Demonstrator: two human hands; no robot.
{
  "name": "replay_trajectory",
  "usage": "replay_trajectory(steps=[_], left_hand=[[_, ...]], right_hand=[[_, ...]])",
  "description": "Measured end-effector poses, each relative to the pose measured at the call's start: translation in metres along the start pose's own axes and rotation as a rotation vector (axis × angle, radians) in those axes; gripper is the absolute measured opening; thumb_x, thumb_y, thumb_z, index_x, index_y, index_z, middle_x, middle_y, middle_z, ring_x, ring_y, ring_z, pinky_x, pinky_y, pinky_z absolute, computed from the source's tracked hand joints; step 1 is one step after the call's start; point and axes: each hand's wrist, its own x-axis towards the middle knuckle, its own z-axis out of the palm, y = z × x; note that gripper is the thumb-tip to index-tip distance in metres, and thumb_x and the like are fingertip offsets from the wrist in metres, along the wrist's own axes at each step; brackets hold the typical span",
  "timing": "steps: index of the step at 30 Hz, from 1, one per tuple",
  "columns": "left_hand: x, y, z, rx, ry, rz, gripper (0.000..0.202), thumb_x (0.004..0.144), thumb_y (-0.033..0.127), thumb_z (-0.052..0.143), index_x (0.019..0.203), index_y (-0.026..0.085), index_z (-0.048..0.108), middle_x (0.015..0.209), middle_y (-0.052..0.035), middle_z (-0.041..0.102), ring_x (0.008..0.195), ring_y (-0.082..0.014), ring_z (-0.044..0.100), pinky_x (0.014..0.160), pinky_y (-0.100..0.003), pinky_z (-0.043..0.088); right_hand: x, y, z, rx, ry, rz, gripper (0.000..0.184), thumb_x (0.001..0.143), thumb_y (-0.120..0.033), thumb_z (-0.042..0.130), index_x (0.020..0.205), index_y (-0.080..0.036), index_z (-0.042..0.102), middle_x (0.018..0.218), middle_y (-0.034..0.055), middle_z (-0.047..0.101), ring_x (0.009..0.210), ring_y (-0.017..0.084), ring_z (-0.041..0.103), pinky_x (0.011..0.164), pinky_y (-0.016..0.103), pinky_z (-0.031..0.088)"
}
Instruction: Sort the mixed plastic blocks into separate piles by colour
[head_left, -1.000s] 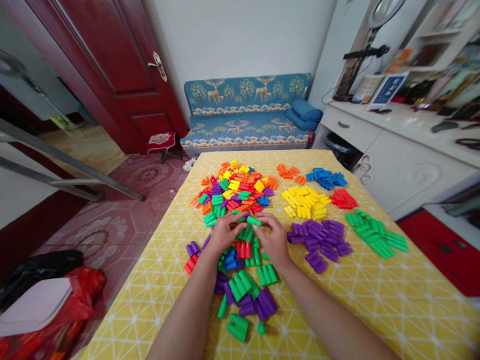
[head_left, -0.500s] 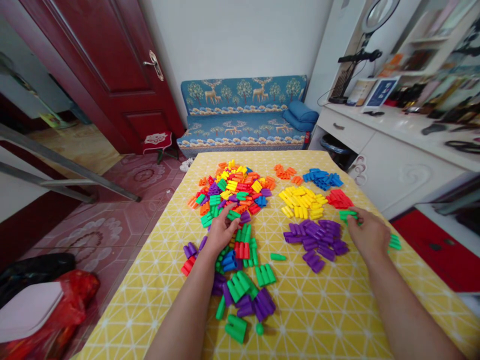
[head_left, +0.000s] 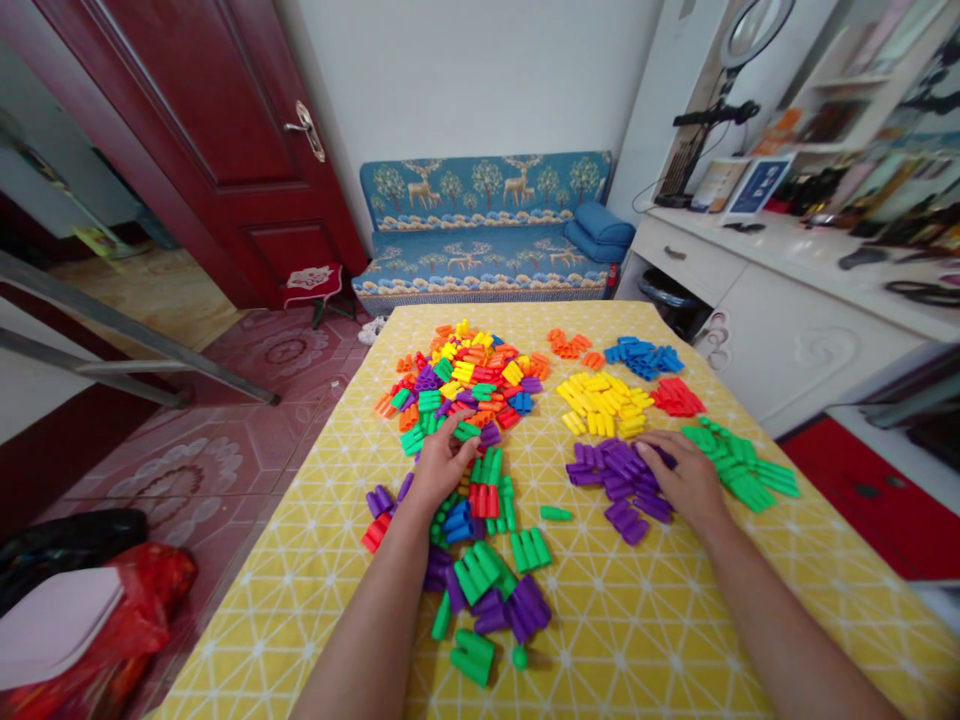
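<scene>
My left hand (head_left: pixel 442 468) rests on the big mixed heap of plastic building blocks (head_left: pixel 472 370), thumb and finger around a green block (head_left: pixel 466 431). Over the right edge of the purple block pile (head_left: pixel 619 465) is my right hand (head_left: pixel 688 485). Its fingers are apart and I see nothing in them. To its right lies a pile of green blocks (head_left: pixel 742 465). Loose green blocks (head_left: pixel 531 548) and purple blocks (head_left: pixel 529 605) lie nearer me, below the heap. The blocks look like joined tubes.
Beyond the purple pile are yellow blocks (head_left: pixel 604 402), red blocks (head_left: pixel 679 397), blue blocks (head_left: pixel 643 357) and orange blocks (head_left: pixel 568 344). All stand on a yellow patterned tablecloth (head_left: pixel 622 620). A blue sofa (head_left: pixel 480 235) stands past the table, a white dresser (head_left: pixel 817 310) at the right.
My right hand has let go of a green block at the green pile and moved left to the purple pile. My left hand has stayed in place.
</scene>
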Motion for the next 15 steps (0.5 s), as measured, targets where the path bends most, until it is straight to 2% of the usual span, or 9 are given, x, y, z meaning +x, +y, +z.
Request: replay_trajectory(steps=[3,6,11,13,15], left_hand=[[0.000,0.000,0.000,0.012,0.011,0.001,0.053,0.086,0.036,0.056,0.136,0.020,0.047,0.064,0.0009,0.068,0.062,-0.0194,0.067,0.056,-0.027,0.049],[-0.001,0.002,0.000,-0.009,0.014,0.005,0.052,0.086,0.036,0.057,0.134,0.019,0.048,0.063,0.0009,0.067,0.060,-0.0186,0.066,0.054,-0.025,0.048],[-0.001,0.002,0.001,-0.017,0.025,0.008,0.052,0.086,0.037,0.058,0.133,0.018,0.049,0.062,0.0004,0.067,0.056,-0.0181,0.064,0.051,-0.024,0.045],[0.000,0.000,0.001,0.006,0.025,0.014,0.053,0.086,0.038,0.058,0.135,0.017,0.049,0.061,0.0006,0.067,0.056,-0.0185,0.064,0.052,-0.025,0.046],[0.000,-0.002,0.000,0.003,0.003,0.025,0.052,0.088,0.039,0.055,0.135,0.017,0.049,0.064,-0.0003,0.068,0.061,-0.0197,0.067,0.057,-0.026,0.049]], right_hand=[[-0.003,-0.008,0.007,0.054,-0.025,0.029,0.029,0.087,-0.043,0.052,0.089,-0.021,0.070,0.095,0.0080,0.069,0.093,0.023,0.063,0.089,0.040,0.048],[-0.005,-0.007,0.007,0.093,0.007,0.129,0.034,0.087,-0.046,0.050,0.096,-0.020,0.070,0.101,0.0093,0.070,0.097,0.023,0.063,0.091,0.040,0.048],[-0.006,0.006,0.000,0.058,0.203,0.291,0.044,0.087,-0.049,0.045,0.105,-0.016,0.068,0.108,0.0131,0.069,0.102,0.025,0.062,0.093,0.044,0.046],[-0.005,0.002,-0.004,0.058,0.269,0.300,0.045,0.088,-0.049,0.044,0.107,-0.015,0.067,0.109,0.0136,0.068,0.103,0.026,0.061,0.093,0.045,0.046],[-0.002,-0.012,-0.006,0.094,0.303,0.271,0.042,0.088,-0.047,0.046,0.106,-0.015,0.067,0.109,0.0131,0.067,0.103,0.025,0.061,0.091,0.044,0.048]])
